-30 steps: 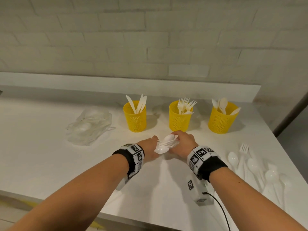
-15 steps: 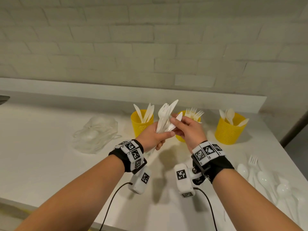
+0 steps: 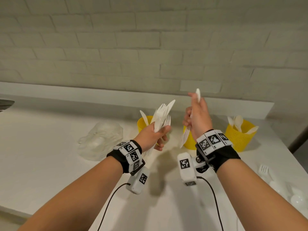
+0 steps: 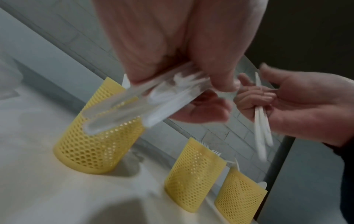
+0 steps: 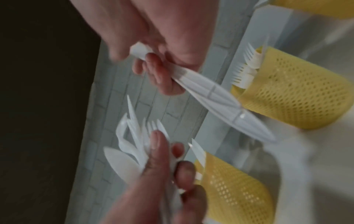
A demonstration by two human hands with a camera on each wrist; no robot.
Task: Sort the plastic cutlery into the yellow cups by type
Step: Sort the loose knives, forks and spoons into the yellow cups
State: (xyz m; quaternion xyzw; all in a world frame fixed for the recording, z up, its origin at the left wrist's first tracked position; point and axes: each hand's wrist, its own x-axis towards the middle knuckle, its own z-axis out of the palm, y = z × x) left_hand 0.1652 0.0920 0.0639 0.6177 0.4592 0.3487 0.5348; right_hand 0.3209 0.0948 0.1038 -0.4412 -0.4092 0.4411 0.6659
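Gripping a mixed cutlery bundle [image 3: 162, 119], L hand [image 3: 152, 136] is now parted from R hand [image 3: 197, 120], which clasps knives [image 3: 185, 136] above middle yellow cup [image 3: 189, 142]. No legible text.

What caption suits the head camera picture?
Left hand grips mixed cutlery; right hand holds a few pieces above three yellow cups.

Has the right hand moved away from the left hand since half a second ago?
Yes. The right hand has pulled to the right with two white pieces, off the left hand, and now sits in front of the middle cup.
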